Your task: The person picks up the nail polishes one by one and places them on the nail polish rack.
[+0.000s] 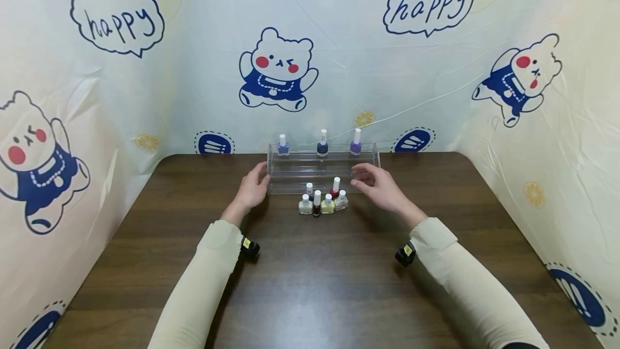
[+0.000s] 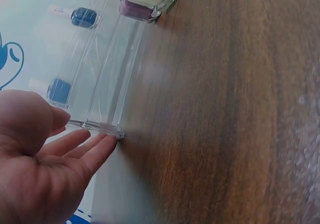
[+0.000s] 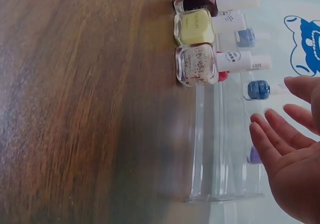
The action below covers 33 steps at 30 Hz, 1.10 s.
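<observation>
A clear acrylic tiered rack (image 1: 315,171) stands near the table's back edge. On its top tier are a periwinkle nail polish bottle (image 1: 283,148), a dark blue one (image 1: 322,148) and a purple one (image 1: 356,147). My left hand (image 1: 253,186) touches the rack's left end with fairly straight fingers. My right hand (image 1: 380,186) hovers before the rack's right end, fingers loosely bent with nothing between them; in the right wrist view it appears apart from the rack. Several white-capped bottles cluster in front, among them a pale yellow bottle (image 3: 195,28) and a speckled clear bottle (image 3: 197,64).
The brown wooden table (image 1: 310,284) extends toward me and to both sides. A printed cloth (image 1: 203,79) with bears and "happy" bubbles hangs behind and at both sides. The bottle cluster sits close to the rack's front, between my hands.
</observation>
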### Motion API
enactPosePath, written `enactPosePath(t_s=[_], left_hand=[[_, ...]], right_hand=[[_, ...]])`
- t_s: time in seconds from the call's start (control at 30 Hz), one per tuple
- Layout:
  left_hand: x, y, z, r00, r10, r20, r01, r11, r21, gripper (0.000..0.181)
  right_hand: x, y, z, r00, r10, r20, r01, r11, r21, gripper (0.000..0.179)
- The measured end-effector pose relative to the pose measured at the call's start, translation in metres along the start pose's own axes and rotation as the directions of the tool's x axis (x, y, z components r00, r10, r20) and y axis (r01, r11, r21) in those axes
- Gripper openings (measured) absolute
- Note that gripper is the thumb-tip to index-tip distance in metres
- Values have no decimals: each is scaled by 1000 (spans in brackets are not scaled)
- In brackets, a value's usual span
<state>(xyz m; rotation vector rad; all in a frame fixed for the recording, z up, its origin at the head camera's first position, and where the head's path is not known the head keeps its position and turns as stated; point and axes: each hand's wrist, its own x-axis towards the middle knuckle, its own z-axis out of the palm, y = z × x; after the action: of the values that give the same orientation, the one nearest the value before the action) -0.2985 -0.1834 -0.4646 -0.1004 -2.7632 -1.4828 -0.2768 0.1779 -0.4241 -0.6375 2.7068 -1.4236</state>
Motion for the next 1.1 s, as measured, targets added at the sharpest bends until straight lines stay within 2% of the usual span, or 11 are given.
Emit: enactPosePath(t_s=[0.3,0.77,1.1], left_hand=[[-2,4,1,999,37,-25,-37,999,27,48],[1,3,2,999,20,-26,-19,1000,24,49],[2,2,3,999,20,-25,-19,999,37,49]], right_hand=[[8,-2,8,999,-38,36,38,999,-6,29],[22,-8,19,993,-84,86,87,996,-25,28],[27,-11,24,992,-81,98,88,994,-70,21]])
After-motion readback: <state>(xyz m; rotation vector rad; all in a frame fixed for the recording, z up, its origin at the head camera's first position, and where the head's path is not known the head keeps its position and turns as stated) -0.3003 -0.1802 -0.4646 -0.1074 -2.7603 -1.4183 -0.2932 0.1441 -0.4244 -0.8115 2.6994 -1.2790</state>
